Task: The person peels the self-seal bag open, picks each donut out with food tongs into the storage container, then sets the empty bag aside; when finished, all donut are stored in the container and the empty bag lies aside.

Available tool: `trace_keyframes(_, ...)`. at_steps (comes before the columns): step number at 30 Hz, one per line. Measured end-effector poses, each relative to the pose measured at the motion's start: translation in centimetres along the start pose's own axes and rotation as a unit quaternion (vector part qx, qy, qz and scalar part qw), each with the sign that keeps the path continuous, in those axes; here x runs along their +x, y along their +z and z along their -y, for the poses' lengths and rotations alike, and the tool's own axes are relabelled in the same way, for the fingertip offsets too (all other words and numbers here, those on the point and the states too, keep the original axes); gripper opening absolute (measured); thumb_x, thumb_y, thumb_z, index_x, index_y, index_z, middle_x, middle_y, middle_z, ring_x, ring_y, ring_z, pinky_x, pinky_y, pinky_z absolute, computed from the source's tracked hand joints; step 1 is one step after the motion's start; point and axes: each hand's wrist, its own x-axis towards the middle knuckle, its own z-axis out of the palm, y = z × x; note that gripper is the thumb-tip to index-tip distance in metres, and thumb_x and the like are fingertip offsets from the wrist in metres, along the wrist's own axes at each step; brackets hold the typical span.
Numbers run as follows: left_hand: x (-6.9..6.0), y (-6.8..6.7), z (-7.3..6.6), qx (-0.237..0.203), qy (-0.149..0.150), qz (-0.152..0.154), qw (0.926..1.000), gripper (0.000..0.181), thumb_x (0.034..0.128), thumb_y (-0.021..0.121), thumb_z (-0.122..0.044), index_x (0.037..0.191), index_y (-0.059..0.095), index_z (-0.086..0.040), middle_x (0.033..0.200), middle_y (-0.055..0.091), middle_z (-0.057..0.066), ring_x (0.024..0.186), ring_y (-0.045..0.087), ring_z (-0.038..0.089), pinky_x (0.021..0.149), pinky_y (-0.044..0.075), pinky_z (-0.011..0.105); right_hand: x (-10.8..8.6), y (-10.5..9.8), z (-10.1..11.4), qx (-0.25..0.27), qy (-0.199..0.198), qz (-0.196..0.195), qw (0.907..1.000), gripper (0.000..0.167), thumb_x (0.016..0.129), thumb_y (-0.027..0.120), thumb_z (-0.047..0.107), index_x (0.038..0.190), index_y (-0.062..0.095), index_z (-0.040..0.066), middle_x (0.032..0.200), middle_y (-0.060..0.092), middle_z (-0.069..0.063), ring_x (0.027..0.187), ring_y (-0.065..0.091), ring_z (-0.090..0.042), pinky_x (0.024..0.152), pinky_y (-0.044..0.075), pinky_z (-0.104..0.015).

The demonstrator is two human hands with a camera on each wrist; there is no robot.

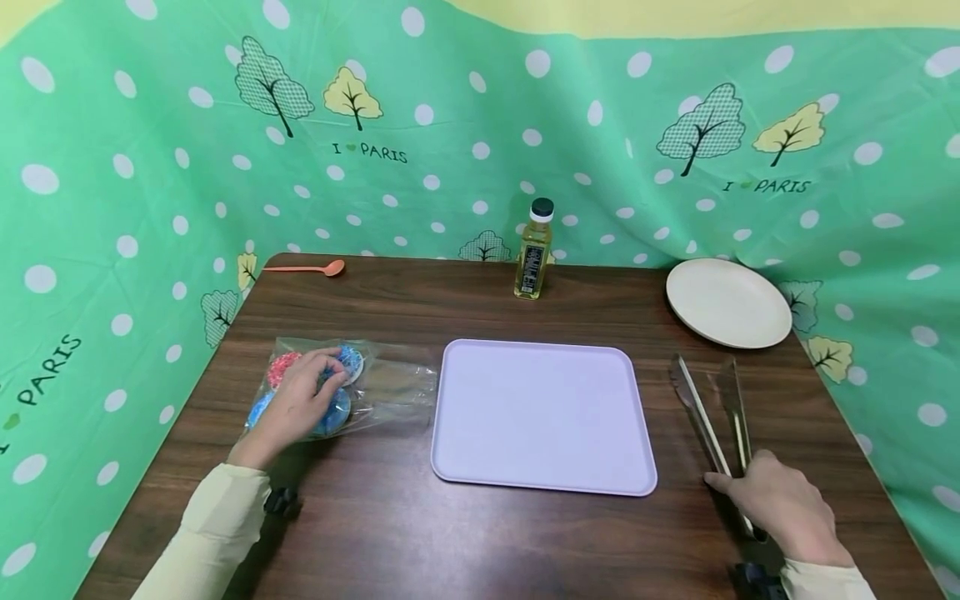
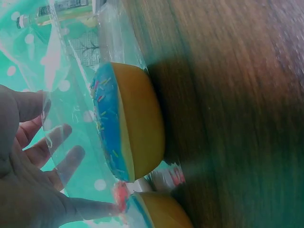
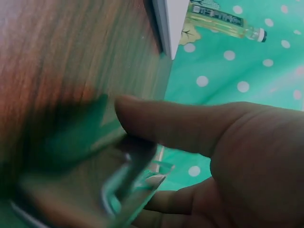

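Bright head view; soft glare on the table [image 1: 450, 542]; dimmer wrist views; blurry tongs [image 1: 705, 422] in the right

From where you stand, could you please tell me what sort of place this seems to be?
It looks like a staged tabletop set-up, perhaps for handling food: a tree-printed green cloth hangs behind a dark wooden table, and the right hand holds metal tongs.

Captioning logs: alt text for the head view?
A person's left hand is over a clear bag of blue- and red-topped pastries; the right hand holds metal tongs. Between them lies a lavender tray, with a bottle, a white plate and an orange spoon farther back.
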Motion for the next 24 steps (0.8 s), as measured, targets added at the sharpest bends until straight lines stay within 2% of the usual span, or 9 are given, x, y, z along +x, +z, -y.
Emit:
trace_keyframes(5,-0.1,-0.3,-0.2,-0.011,-0.010,0.009,0.9999,0.011,0.1044,0.057,-0.015,0.096,0.059,-0.007,0.139,0.053,0.024,0.132,0.043,0.045,0.108,0.027,0.064,0.0,-0.3,-0.1,0.002,-0.028,-0.034,0.9990,0.094,0.091,0.061,0.065,0.120,0.041,-0.022,0.099,0.055,-0.042,0.084,0.058,-0.058,0.062,0.048,-0.055)
trace_keyframes(7,-0.2,-0.5,-0.2,-0.016,-0.014,0.013,0.9997,0.012,0.1052,0.056,-0.016,0.098,0.059,-0.007,0.140,0.052,0.023,0.133,0.042,0.045,0.107,0.029,0.064,-0.1,-0.5,0.2,0.006,-0.054,-0.063,0.9965,0.091,0.093,0.059,0.063,0.122,0.041,-0.022,0.102,0.056,-0.043,0.087,0.057,-0.060,0.061,0.048,-0.055)
trace_keyframes(9,-0.2,-0.6,-0.2,-0.020,-0.013,0.017,0.9996,0.013,0.1055,0.055,-0.017,0.098,0.058,-0.007,0.141,0.051,0.023,0.134,0.041,0.045,0.106,0.030,0.064,-0.3,-0.7,1.0,0.016,-0.085,-0.101,0.9911,0.083,0.096,0.057,0.059,0.121,0.045,-0.019,0.096,0.059,-0.037,0.083,0.060,-0.056,0.059,0.047,-0.055)
trace_keyframes(13,-0.2,-0.6,-0.2,-0.026,-0.009,0.019,0.9994,0.013,0.1058,0.055,-0.018,0.098,0.058,-0.008,0.141,0.051,0.022,0.134,0.042,0.044,0.105,0.031,0.064,-1.1,-0.5,2.9,0.033,-0.160,-0.176,0.9707,0.063,0.101,0.056,0.051,0.117,0.052,-0.011,0.086,0.062,-0.021,0.076,0.061,-0.041,0.058,0.046,-0.052)
trace_keyframes(16,-0.2,-0.6,-0.3,-0.034,-0.011,0.022,0.9991,0.013,0.1060,0.055,-0.018,0.098,0.058,-0.009,0.142,0.051,0.021,0.134,0.042,0.043,0.103,0.034,0.062,-1.6,0.0,4.4,0.037,-0.208,-0.220,0.9524,0.056,0.101,0.057,0.047,0.124,0.055,-0.004,0.089,0.063,-0.016,0.074,0.060,-0.035,0.057,0.046,-0.051)
trace_keyframes(19,-0.1,-0.7,-0.4,-0.038,-0.015,0.026,0.9988,0.013,0.1062,0.054,-0.019,0.099,0.058,-0.009,0.143,0.050,0.021,0.134,0.042,0.043,0.102,0.035,0.061,-1.8,0.3,5.9,0.033,-0.241,-0.249,0.9372,0.054,0.101,0.059,0.046,0.132,0.055,0.002,0.091,0.064,-0.014,0.072,0.058,-0.031,0.054,0.044,-0.050)
trace_keyframes(24,-0.2,-0.7,-0.4,-0.035,-0.021,0.027,0.9988,0.010,0.1057,0.055,-0.016,0.099,0.058,-0.010,0.144,0.050,0.020,0.134,0.042,0.042,0.099,0.038,0.059,-1.7,0.9,8.1,0.018,-0.289,-0.271,0.9181,0.046,0.100,0.063,0.042,0.131,0.059,0.009,0.092,0.064,-0.010,0.073,0.059,-0.030,0.053,0.044,-0.050)
